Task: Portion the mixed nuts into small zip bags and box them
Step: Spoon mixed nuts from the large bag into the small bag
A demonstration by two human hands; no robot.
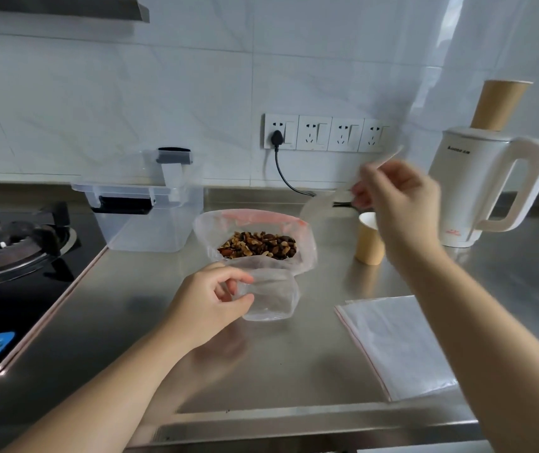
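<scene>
Right now the big bag of mixed nuts point(256, 245) sits upright on the steel counter point(114, 315), its mouth rolled open and facing up toward me, the red zip strip curving along its far rim. Just in front of it my left hand point(210, 300) pinches the rim of a small zip bag point(269, 297) between thumb and curled fingers; that bag's mouth points up toward the nut bag and its long axis runs from me toward the wall, the bottom resting on the counter. My right hand point(395, 197) is raised above the paper cup point(370, 240), fingers curled around the handle of a clear plastic scoop point(318, 204), blurred, with its bowl hanging down to the left and the handle slanting up to the right. A flat stack of spare bags point(395, 346) lies to my right, long side running away from me. Behind the nuts stands the clear storage box point(145, 217), with a white kettle point(487, 191) far right.
</scene>
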